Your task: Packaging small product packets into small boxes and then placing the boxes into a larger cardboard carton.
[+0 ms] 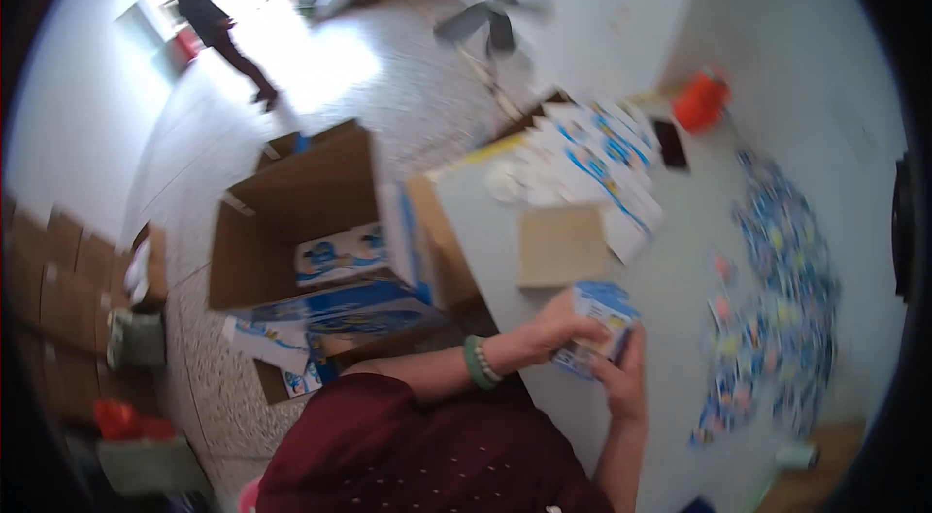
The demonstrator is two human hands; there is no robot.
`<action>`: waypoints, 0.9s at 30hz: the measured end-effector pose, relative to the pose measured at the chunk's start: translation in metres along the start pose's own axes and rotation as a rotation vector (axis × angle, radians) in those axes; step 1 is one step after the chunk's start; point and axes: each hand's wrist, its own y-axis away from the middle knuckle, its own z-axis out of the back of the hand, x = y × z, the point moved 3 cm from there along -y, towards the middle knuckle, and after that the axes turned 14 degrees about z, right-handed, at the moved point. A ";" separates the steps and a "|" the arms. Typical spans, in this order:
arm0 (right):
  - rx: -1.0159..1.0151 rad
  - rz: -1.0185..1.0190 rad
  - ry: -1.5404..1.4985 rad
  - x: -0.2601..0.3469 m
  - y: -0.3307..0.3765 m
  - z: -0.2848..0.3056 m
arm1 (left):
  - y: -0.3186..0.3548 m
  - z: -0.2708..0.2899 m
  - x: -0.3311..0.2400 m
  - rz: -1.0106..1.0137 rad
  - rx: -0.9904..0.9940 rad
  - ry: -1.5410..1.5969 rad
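Over the near side of the table, a small blue-and-white printed packet (603, 303) is held between both hands; blur hides whether it is one box or a stack. My left hand (555, 330) is closed round its left side with the thumb across its front. On its lower right, my right hand (623, 379) grips with thumb and fingers. A square tan cardboard piece (561, 246) lies flat just beyond the hands. To the right spreads a heap of small, mostly blue packets (791, 290).
Flat blue-and-white printed sheets (607, 159) and a dark phone (670, 144) lie on the table (694, 222). An orange-red object (701, 101) stands by the wall. An open carton (301, 212) holds printed boxes at left. Beyond are a fan (495, 3) and a person (209, 23).
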 end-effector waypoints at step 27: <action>-0.068 -0.080 0.934 -0.039 -0.005 -0.031 | -0.022 0.049 -0.050 0.208 -0.717 -1.145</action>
